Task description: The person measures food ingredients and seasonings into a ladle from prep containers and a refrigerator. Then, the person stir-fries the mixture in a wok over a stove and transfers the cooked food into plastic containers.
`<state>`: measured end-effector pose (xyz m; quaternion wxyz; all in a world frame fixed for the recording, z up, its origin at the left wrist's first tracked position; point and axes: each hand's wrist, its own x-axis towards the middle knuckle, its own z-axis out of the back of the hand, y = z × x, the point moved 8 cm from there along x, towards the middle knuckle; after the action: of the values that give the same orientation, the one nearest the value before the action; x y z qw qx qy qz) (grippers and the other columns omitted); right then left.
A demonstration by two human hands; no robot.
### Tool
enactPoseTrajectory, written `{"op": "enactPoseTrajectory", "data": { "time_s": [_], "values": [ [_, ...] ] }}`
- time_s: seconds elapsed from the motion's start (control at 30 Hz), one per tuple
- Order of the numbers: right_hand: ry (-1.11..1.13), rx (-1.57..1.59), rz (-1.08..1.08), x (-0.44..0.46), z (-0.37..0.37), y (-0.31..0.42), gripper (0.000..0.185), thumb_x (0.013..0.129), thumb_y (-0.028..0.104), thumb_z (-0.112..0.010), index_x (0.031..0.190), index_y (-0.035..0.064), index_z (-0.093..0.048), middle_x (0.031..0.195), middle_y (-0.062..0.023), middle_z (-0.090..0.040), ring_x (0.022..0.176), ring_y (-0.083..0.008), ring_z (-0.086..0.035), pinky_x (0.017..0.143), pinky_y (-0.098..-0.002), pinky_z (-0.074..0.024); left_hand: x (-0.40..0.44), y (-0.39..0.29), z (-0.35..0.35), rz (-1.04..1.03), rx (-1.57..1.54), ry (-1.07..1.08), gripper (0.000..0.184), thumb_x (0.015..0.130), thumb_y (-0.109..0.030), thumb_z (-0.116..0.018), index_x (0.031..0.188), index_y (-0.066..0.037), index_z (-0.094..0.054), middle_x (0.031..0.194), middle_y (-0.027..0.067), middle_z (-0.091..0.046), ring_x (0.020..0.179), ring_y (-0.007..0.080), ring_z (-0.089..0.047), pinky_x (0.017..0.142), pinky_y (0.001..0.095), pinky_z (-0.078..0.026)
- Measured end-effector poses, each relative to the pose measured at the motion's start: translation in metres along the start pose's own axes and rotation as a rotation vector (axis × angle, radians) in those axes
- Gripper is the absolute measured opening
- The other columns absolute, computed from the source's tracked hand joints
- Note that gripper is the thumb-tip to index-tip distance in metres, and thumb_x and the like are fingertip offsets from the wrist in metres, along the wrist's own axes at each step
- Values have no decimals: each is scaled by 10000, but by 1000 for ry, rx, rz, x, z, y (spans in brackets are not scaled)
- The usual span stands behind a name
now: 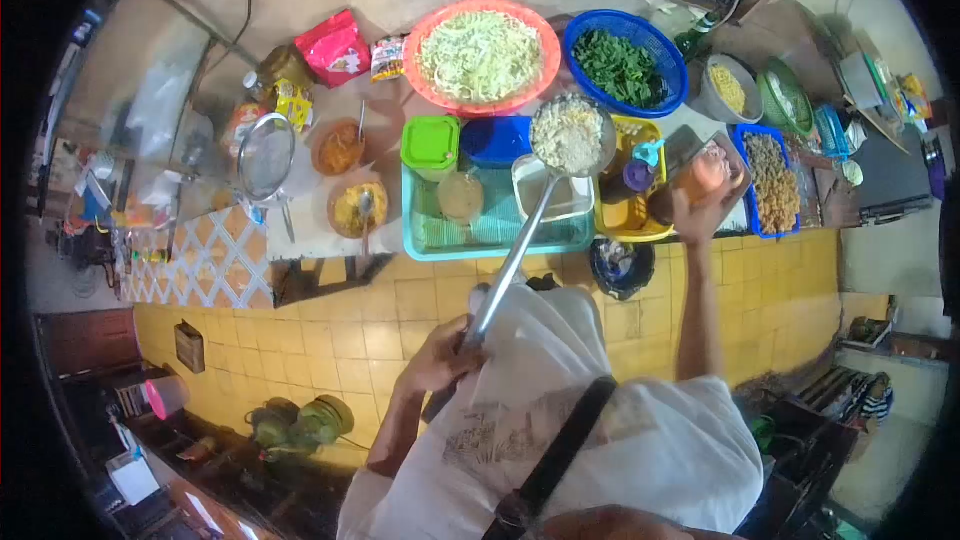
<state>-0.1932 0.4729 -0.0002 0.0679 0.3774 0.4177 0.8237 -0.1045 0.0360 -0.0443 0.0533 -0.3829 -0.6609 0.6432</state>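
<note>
My left hand (440,355) is closed round the metal handle of a long-handled ladle (515,258), close to my body. Pale chopped food (568,132) fills the ladle's round bowl, which is above the table by a white tub (553,188). My right hand (697,215) reaches to a tray (682,145) with a blurry orange-pink thing (709,170) at the fingers. Whether those fingers grip it cannot be made out. Left of that hand is a yellow basket (628,222) with a purple-and-blue bottle (640,173).
Shredded cabbage fills a red colander (410,70); leafy greens lie in a blue basket (680,105). A blue tray (793,228) holds brown pieces. Two bowls with spoons, an orange-brown one (338,150) and a yellowish one (357,208), sit left of a turquoise basket (425,248). A strainer (267,157) stands farther left.
</note>
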Motion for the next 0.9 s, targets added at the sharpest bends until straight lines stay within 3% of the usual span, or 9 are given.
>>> {"op": "enactPoseTrajectory", "data": {
  "time_s": [0.07, 0.1, 0.17, 0.27, 0.43, 0.63, 0.77, 0.83, 0.9],
  "values": [
    [396, -202, 74, 42, -15, 73, 746, 716, 179, -712, 1281, -38, -278, 1159, -209, -527, 1044, -351, -551, 900, -408, -421, 0, 0, -3, -8, -32, 18, 231, 791, 14, -614, 1002, -29, -529, 701, -8, -504, 565, 78, -484, 489, 235, -396],
    [541, -437, 302, 50, -22, 82, 776, 694, 220, -722, 1301, 19, -282, 1201, -227, -513, 1039, -383, -553, 865, -445, -442, 2, -2, -4, -32, -48, 33, 232, 793, 13, -614, 1004, -29, -528, 712, -9, -505, 586, 78, -486, 505, 235, -399],
    [900, -628, 211, 62, -50, 118, 786, 686, 302, -708, 1314, 78, -292, 1176, -228, -525, 1029, -398, -550, 819, -472, -461, 2, 5, -7, -3, -64, 60, 228, 789, 16, -616, 996, -25, -528, 727, -6, -506, 627, 80, -489, 538, 235, -404],
    [1126, -745, 207, 65, -77, 144, 777, 645, 264, -709, 1314, 129, -338, 1165, -229, -513, 1002, -420, -541, 815, -484, -455, 3, 5, -11, -8, -92, 87, 244, 777, 9, -624, 1001, -15, -531, 769, 6, -514, 702, 87, -493, 603, 239, -412],
    [1203, -939, 280, 72, -103, 167, 821, 635, 300, -697, 1346, 141, -318, 1167, -217, -519, 1014, -400, -546, 825, -478, -459, 5, 13, -12, -95, -69, 83, 344, 752, -50, -641, 1074, 8, -533, 870, 31, -541, 798, 107, -495, 719, 260, -416],
    [994, -713, 426, 84, -107, 177, 816, 649, 280, -696, 1337, 131, -283, 1110, -235, -545, 1000, -414, -551, 812, -493, -461, -1, 3, -13, -103, -48, 71, 408, 754, -51, -661, 1132, 25, -527, 880, 36, -551, 828, 134, -501, 763, 281, -411],
    [936, -591, 257, 75, -90, 132, 830, 655, 286, -724, 1322, 95, -267, 988, -258, -602, 904, -457, -570, 787, -500, -462, -6, 2, -11, -5, -118, 52, 361, 756, -55, -659, 1090, 19, -543, 863, 31, -547, 803, 127, -497, 742, 281, -413],
    [760, -670, 100, 61, -70, 87, 807, 671, 286, -755, 1285, 57, -284, 1038, -234, -591, 944, -405, -591, 787, -464, -477, -6, 9, -5, -12, -89, 12, 344, 757, -57, -659, 1074, 17, -546, 851, 25, -544, 789, 124, -495, 727, 279, -414],
    [565, -320, 51, 35, -61, 76, 769, 675, 207, -782, 1245, 29, -297, 1107, -194, -561, 993, -310, -584, 816, -414, -473, -7, 16, 3, -76, -18, -62, 330, 749, -54, -665, 1048, 13, -542, 819, 17, -531, 767, 119, -489, 706, 271, -411]
  ]
}}
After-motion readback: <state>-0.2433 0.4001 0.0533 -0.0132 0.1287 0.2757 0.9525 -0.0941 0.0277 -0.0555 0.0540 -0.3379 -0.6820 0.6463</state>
